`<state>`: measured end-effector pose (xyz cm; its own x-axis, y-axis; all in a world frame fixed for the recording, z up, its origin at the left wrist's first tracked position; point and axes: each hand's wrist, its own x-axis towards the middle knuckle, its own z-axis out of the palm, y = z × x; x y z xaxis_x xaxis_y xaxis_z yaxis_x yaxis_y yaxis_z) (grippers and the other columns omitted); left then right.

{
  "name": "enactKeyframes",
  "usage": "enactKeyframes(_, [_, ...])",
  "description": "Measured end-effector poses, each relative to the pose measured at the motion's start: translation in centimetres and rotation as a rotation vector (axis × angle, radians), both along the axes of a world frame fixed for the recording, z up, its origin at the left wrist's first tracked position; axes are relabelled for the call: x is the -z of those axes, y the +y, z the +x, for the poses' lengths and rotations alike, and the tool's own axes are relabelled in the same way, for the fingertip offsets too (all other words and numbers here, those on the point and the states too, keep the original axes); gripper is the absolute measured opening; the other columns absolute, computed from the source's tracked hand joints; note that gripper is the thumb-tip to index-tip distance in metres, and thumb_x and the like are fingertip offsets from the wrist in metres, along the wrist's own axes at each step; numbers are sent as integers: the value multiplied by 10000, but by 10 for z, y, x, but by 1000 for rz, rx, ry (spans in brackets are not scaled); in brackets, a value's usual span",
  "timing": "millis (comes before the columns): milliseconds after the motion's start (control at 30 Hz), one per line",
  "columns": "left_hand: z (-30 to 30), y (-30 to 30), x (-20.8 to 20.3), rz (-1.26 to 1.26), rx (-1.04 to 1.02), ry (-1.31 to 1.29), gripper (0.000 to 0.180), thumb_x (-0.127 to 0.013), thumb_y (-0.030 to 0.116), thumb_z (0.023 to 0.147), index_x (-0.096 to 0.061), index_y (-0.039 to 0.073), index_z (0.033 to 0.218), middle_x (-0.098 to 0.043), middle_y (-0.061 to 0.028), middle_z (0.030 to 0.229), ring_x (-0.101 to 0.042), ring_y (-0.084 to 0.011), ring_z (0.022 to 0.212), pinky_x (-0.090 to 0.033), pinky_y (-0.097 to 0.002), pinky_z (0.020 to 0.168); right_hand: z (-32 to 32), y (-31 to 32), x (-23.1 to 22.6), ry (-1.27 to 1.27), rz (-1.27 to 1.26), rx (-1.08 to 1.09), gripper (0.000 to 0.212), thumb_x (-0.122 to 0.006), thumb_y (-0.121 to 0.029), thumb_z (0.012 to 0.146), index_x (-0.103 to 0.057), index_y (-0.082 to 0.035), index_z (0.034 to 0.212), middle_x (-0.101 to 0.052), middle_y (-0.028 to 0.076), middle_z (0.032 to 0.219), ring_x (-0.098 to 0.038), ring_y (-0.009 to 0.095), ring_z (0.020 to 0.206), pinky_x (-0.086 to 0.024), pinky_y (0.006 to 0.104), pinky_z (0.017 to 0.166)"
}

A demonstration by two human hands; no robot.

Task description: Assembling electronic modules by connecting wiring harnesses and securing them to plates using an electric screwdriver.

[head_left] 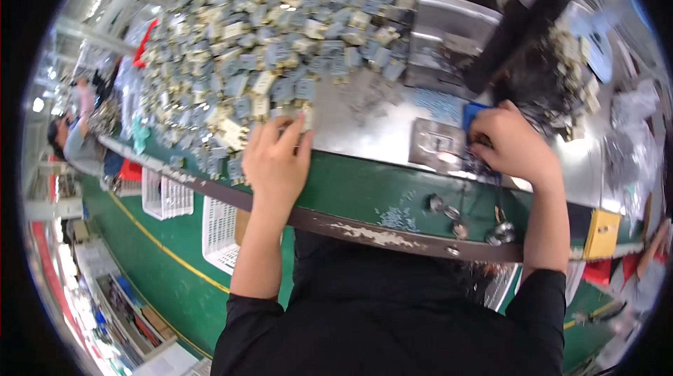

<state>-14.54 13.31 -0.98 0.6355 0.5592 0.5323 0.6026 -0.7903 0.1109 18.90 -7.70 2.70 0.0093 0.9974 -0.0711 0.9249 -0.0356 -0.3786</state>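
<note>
My left hand [275, 159] rests at the near edge of a large pile of small blocks [280, 46], grey and cream with brass-coloured ends. Its fingers are stretched and slightly apart, the tips touching the nearest blocks. My right hand [510, 139] is curled at a metal fixture [436, 143] with a flat plate. A blue piece [472, 115] shows beside its fingers. Whatever its fingertips grip is hidden under the hand. Small light-blue bits [438, 104] lie just behind the fixture.
A metal box-shaped machine [452, 32] and a black column [522, 25] stand behind the fixture. Metal knobs [500, 233] sit near the bench's front edge [378, 236]. White baskets [221, 232] are on the floor at left. A yellow box [601, 234] lies at right. Other people work farther off.
</note>
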Motion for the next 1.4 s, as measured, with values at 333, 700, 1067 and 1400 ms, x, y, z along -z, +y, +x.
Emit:
enactKeyframes(333, [11,-15,4,-507,222,-52,431,-768,17,818,-705,77,1239,-671,-150,1206,-654,-322,1050,-531,-405,877,-2,-5,-1,35,4,24,50,-648,-18,802,-645,-20,851,-678,141,868,-655,327,871,-432,414,910])
enactKeyframes(700, [13,-20,18,-265,432,7,422,-781,45,824,-726,80,1241,-711,-113,1153,-665,-328,1064,-529,-423,910,0,-1,-30,162,280,163,186,-663,23,820,-507,39,921,-599,192,834,-615,400,784,-505,447,717])
enactKeyframes(1067, [44,-8,-2,-2063,323,-1306,394,-582,95,1075,-540,0,1456,-693,-160,1197,-639,-124,814,-539,-236,704,7,-2,-27,400,331,191,189,-743,14,773,-644,26,934,-678,157,821,-672,322,738,-525,375,702])
enactKeyframes(1400, [98,-35,-17,-995,834,-539,586,-817,-129,778,-614,-55,1322,-666,-198,1286,-660,-245,1193,-539,-363,1018,9,-4,-39,270,326,87,138,-714,29,855,-724,27,992,-680,157,820,-668,341,739,-522,393,684])
